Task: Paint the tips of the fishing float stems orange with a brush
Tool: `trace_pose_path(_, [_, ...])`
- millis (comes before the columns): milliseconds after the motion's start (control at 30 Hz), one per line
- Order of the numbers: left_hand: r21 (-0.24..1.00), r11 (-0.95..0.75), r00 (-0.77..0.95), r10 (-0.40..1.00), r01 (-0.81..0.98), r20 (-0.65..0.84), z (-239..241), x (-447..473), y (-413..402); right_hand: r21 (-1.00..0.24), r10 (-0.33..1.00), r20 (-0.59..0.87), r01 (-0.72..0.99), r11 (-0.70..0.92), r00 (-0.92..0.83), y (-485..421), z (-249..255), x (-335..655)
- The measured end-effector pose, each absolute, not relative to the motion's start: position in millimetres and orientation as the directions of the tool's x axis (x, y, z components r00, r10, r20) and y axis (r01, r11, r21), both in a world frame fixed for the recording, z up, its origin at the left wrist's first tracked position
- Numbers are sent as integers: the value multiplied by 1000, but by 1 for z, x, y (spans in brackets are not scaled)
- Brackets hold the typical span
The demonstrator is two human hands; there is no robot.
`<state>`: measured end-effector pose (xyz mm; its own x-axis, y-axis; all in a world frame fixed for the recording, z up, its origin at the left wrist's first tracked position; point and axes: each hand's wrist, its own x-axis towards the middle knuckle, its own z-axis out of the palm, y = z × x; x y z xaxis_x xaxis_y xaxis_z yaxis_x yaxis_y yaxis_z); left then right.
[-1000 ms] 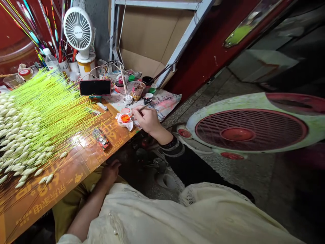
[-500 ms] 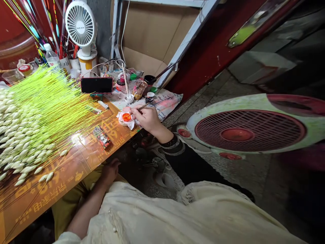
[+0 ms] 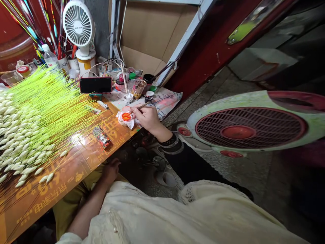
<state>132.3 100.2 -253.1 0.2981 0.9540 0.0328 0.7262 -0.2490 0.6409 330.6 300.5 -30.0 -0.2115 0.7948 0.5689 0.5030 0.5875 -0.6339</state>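
My right hand (image 3: 147, 117) is closed in a pinch on a thin paintbrush (image 3: 142, 106), whose tip dips into a small pot of orange paint (image 3: 126, 117) wrapped in white tissue on the table's right end. My left hand (image 3: 111, 170) rests on my knee under the table edge, fingers curled loosely and holding nothing that I can see. A large spread of fishing floats (image 3: 30, 118), with white bodies and thin neon-yellow stems, covers the left of the orange table (image 3: 83, 162).
A black phone (image 3: 95, 84) stands on a holder behind the paint pot. Paint jars and brushes (image 3: 134, 86) crowd a stained paper. A white desk fan (image 3: 78, 25) stands at the back. A floor fan (image 3: 251, 127) lies on the right.
The brush tip stays in the orange pot; my right hand has shifted only slightly. The left hand has not moved.
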Motion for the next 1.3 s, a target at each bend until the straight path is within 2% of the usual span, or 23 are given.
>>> trace_pose_path(133, [646, -251, 301, 953, 721, 34, -254, 131, 100, -614, 798, 576, 551, 565, -176, 301, -31, 332])
trace_pose_path(300, [637, -259, 307, 951, 726, 37, -255, 131, 101, -643, 801, 549, 492, 586, -237, 299, -28, 329])
trace_pose_path(567, [631, -282, 313, 947, 723, 65, -257, 129, 102, -620, 787, 600, 538, 571, -143, 300, -30, 330])
trace_pose_path(767, [631, -288, 311, 947, 720, 78, -257, 129, 102, -674, 797, 567, 440, 593, -206, 298, -27, 327])
trace_pose_path(967, [629, -289, 313, 947, 722, 75, -258, 129, 102, -643, 797, 586, 514, 568, -147, 297, -29, 329])
trace_pose_path(1133, [639, -285, 299, 950, 715, 90, -260, 130, 102, -666, 803, 561, 465, 583, -203, 296, -29, 327])
trace_pose_path(1300, [643, -288, 297, 950, 709, 98, -261, 130, 102, -653, 780, 615, 479, 587, -119, 295, -29, 328])
